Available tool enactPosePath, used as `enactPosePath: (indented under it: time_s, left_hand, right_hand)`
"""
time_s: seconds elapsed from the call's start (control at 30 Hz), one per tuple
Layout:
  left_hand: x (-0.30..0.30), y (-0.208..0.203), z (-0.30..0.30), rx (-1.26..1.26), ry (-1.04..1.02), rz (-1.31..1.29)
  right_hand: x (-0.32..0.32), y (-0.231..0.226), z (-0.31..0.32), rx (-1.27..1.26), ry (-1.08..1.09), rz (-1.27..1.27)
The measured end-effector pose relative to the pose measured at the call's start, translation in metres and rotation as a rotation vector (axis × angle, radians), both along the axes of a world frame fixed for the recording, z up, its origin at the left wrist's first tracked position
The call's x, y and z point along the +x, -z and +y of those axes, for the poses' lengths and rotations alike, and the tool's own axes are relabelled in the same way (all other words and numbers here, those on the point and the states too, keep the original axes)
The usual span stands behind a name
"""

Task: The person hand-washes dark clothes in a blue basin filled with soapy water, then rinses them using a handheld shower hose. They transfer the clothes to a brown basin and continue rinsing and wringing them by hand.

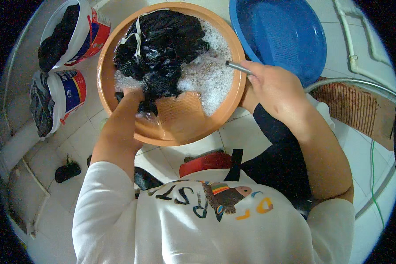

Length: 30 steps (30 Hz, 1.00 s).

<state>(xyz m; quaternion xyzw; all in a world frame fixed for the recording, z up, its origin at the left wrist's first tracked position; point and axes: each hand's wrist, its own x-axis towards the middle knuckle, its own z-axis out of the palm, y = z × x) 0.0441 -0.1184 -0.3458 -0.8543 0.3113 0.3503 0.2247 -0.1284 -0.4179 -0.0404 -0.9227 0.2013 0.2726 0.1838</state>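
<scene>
A wide orange basin (104,94) holds soapy water, white suds (215,83) and a bunched wet black garment (163,44) with a pale drawstring (138,37). At the basin's near left, my left hand (133,94) reaches in beside the garment; its fingers are hidden in cloth and suds. Over the right rim, my right hand (273,88) is closed round a slim metal hose end (238,67), which points left, with a stream of water running from it into the suds. A ribbed washboard part (180,112) of the basin shows at its near side.
A blue basin (286,44) stands at far right. Two white buckets (84,39) with dark clothes are at left. A grey hose (356,82), a cardboard piece (356,105) and wall pipes (350,44) lie right. A red seat (204,163) is near me.
</scene>
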Motion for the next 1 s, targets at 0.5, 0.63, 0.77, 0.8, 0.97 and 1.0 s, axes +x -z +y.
enactPosePath:
  time_s: [0.5, 0.63, 0.77, 0.8, 0.97, 1.0]
  left_hand:
    - [-0.019, -0.156, 0.053, -1.342, -1.191, 0.191]
    - [-0.019, -0.283, 0.050, -1.913, -1.090, 0.226]
    - [-0.027, -0.356, 0.042, -2.155, -0.878, 0.183]
    - [-0.027, -0.362, 0.041, -2.206, -0.797, 0.194]
    - [-0.034, -0.355, 0.023, -2.081, -1.008, 0.002]
    - [-0.031, -0.339, 0.022, -2.041, -1.069, -0.015]
  right_hand:
    - [-0.015, -0.005, 0.001, -0.018, -0.077, -0.240]
    - [-0.014, -0.008, 0.001, -0.039, -0.146, -0.288]
    - [-0.012, -0.019, 0.000, -0.003, -0.127, -0.217]
    - [-0.011, -0.019, -0.001, -0.017, -0.119, -0.215]
    - [-0.011, -0.015, -0.007, -0.038, -0.068, -0.188]
    - [-0.012, -0.013, -0.008, -0.039, -0.075, -0.190]
